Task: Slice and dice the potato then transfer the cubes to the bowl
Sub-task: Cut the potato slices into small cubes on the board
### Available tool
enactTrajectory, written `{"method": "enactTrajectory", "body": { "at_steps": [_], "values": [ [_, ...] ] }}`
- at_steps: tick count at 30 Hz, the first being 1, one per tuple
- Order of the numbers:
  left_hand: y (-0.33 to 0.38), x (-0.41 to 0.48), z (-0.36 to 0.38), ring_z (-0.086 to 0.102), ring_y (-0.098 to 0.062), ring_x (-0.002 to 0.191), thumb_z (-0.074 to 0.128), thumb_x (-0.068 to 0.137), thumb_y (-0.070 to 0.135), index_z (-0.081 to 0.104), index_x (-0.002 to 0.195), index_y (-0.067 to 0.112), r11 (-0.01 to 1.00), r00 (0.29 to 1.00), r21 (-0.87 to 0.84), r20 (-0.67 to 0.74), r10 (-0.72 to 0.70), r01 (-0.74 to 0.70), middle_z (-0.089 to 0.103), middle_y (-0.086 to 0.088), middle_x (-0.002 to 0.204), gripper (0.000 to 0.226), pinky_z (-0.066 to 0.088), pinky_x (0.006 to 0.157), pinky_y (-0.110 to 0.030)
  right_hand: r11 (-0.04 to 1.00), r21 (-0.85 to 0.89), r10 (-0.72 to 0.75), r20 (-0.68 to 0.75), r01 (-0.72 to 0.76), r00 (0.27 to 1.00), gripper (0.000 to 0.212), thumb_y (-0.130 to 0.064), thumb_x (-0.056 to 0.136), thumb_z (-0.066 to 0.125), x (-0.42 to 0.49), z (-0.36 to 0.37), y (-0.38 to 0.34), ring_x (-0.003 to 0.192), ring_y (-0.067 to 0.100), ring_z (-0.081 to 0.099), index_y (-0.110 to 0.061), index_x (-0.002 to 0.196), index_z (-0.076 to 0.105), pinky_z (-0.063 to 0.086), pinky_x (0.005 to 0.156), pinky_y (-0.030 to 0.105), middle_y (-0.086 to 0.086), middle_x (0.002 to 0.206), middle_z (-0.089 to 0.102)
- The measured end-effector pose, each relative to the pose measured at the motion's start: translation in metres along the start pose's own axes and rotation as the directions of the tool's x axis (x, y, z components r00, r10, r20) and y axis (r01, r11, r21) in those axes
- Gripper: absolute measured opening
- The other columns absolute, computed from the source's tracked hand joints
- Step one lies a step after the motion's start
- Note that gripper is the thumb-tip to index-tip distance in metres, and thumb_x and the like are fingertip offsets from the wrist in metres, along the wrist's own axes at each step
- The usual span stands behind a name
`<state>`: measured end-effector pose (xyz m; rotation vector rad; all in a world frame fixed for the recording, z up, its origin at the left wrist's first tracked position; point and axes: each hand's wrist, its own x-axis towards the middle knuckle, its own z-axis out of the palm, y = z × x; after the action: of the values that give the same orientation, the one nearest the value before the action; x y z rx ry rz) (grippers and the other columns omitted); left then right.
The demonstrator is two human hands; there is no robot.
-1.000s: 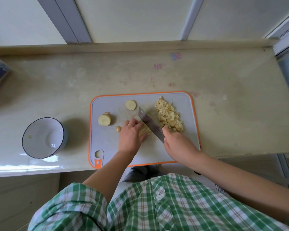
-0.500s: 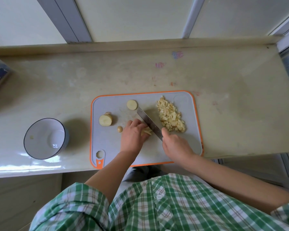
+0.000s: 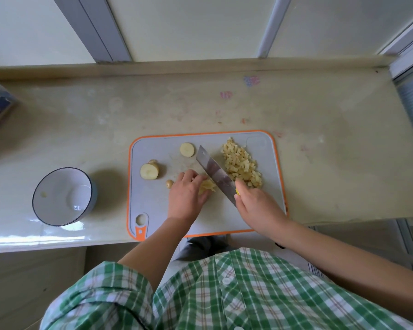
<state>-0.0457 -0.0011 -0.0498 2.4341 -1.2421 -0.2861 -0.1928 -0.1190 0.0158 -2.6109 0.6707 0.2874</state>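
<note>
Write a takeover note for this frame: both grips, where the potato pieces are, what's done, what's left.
Left grip: fingers curled on the potato strips, pinning them to the cutting board.
Right grip: holds the knife, blade beside the strips.
Done: diced pile on the board's right side.
Left: dice the strips, the chunk, the round slice and the small end piece; move all cubes to the bowl, left of the board.

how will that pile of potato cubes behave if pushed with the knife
The pile of cubes is many loose small pieces, so it would probably spread rather than move as one. Freshly cut faces likely stick a little to the knife.
</note>
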Motion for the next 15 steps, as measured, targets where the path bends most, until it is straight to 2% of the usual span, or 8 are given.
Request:
{"method": "enactTrajectory", "body": {
  "at_steps": [3,7,9,12,15],
  "values": [
    [0.003,0.006,0.0,0.056,-0.026,0.074,0.079,0.072,0.028,0.069,0.085,0.018,0.999,1.0,0.049,0.002,0.006,-0.006,0.057,-0.002,0.082,0.02,0.039,0.052,-0.03,0.999,0.01,0.037,-0.015,-0.036,0.999,0.012,-0.019,0.099,0.035,0.001,-0.001,0.001,0.056,0.024,0.04,-0.011,0.106,0.04,0.019,0.044,0.028,0.001,0.063,0.045],
    [0.005,0.012,-0.005,0.055,-0.025,0.075,0.076,0.076,0.026,0.07,0.076,0.018,0.994,0.993,-0.016,-0.04,-0.109,0.108,0.058,0.0,0.076,0.01,0.035,0.052,-0.029,0.997,0.045,0.06,-0.018,-0.059,0.998,0.011,-0.017,0.098,0.036,0.001,-0.004,0.002,0.054,0.025,0.039,-0.011,0.105,0.041,0.018,0.043,0.028,0.0,0.061,0.043],
    [0.005,0.013,-0.007,0.055,-0.025,0.077,0.073,0.08,0.027,0.07,0.075,0.018,0.993,0.993,-0.008,-0.025,-0.118,0.118,0.059,0.001,0.075,0.011,0.036,0.053,-0.029,0.996,0.065,0.06,-0.014,-0.059,0.998,0.009,-0.017,0.098,0.036,0.001,-0.006,0.001,0.051,0.021,0.037,-0.011,0.103,0.041,0.019,0.044,0.031,-0.003,0.057,0.039],
    [0.001,0.015,-0.009,0.056,-0.026,0.079,0.068,0.083,0.026,0.066,0.077,0.015,0.988,0.987,0.002,-0.037,-0.154,0.155,0.059,-0.001,0.076,0.013,0.034,0.054,-0.029,0.994,0.083,0.067,-0.007,-0.067,0.998,0.006,-0.016,0.098,0.036,0.003,-0.006,0.0,0.046,0.009,0.032,-0.012,0.1,0.041,0.018,0.043,0.027,-0.006,0.055,0.034],
    [-0.004,0.015,-0.009,0.057,-0.027,0.083,0.068,0.083,0.028,0.066,0.087,0.015,0.987,0.986,-0.032,-0.058,-0.159,0.158,0.06,-0.003,0.084,0.014,0.037,0.055,-0.028,0.995,0.077,0.058,-0.016,-0.056,0.998,0.009,-0.017,0.098,0.037,0.004,-0.004,-0.002,0.047,0.012,0.034,-0.011,0.103,0.041,0.018,0.043,0.026,-0.006,0.056,0.037]
  ]
}}
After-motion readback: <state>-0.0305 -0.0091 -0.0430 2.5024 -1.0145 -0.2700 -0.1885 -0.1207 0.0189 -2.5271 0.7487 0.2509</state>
